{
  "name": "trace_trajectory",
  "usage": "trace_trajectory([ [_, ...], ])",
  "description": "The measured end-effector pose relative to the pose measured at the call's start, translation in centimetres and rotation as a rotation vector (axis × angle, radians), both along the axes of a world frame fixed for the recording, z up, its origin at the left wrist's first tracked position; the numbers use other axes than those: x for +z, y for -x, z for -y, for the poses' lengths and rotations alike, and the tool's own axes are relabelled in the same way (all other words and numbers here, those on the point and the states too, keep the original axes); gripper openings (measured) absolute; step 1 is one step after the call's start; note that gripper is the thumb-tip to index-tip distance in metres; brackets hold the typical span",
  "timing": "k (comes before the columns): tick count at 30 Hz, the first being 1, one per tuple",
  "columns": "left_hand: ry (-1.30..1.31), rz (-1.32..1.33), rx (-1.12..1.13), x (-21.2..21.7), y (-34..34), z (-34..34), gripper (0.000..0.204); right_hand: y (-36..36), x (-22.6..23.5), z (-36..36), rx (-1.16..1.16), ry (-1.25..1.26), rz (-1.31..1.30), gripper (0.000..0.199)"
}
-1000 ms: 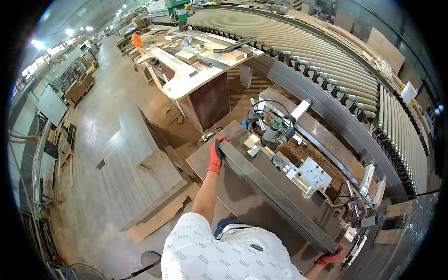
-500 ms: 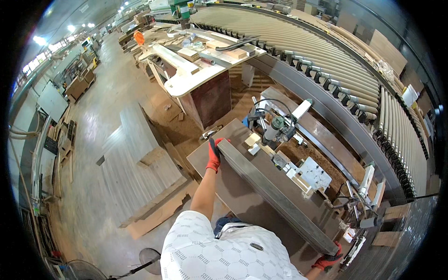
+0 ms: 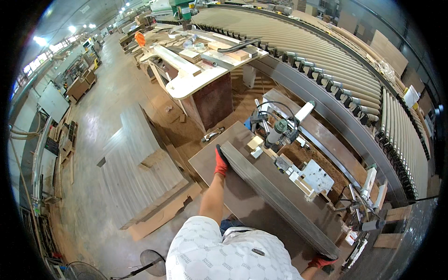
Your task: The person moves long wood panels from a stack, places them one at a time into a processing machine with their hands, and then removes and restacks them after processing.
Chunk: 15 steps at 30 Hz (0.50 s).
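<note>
A long stack of thin grey wood-look boards (image 3: 275, 198) lies diagonally over a brown tabletop (image 3: 242, 207). My left hand (image 3: 221, 161), in a red glove with dark palm, grips its far left end, the fingers against the end face. At the near right end my right hand (image 3: 322, 261), gloved alike, holds the stack from below; its fingers are partly hidden by the boards. Just beyond the stack, a motor-like tool head (image 3: 277, 132) with hoses stands at the table's edge, beside small pale blocks (image 3: 256, 147) and a light metal plate (image 3: 317, 176).
Grey boards (image 3: 135, 172) lie piled on cardboard at the left. Ahead stands a cluttered wooden workbench (image 3: 179, 88). A roller conveyor (image 3: 322, 60) curves along the far right. A black fan (image 3: 153, 262) stands at the lower left, and a second clamp assembly (image 3: 366, 210) at the right.
My left hand has shifted its hold to the end face, the fingers straighter. My right hand has moved slightly left and down, further under the stack's end. The view has shifted a little.
</note>
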State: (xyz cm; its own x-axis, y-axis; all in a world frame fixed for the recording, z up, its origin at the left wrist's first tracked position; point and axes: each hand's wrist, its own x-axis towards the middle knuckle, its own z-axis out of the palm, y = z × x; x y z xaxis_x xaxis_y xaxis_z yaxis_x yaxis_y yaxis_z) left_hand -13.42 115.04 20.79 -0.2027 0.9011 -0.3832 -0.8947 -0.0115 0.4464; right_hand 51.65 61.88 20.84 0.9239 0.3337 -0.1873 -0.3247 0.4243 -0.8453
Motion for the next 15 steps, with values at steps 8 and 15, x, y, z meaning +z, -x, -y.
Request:
trace_trajectory([
  [8,-0.094,-0.208,0.094,-2.1,0.8,-0.5,0.066,1.0,2.6,-2.8,-0.131,0.019,-0.273,0.082],
  [15,-0.210,-0.395,-0.388,2.7,4.5,0.8,0.084,2.0,6.1,-2.2,-0.121,0.143,-0.180,0.083],
])
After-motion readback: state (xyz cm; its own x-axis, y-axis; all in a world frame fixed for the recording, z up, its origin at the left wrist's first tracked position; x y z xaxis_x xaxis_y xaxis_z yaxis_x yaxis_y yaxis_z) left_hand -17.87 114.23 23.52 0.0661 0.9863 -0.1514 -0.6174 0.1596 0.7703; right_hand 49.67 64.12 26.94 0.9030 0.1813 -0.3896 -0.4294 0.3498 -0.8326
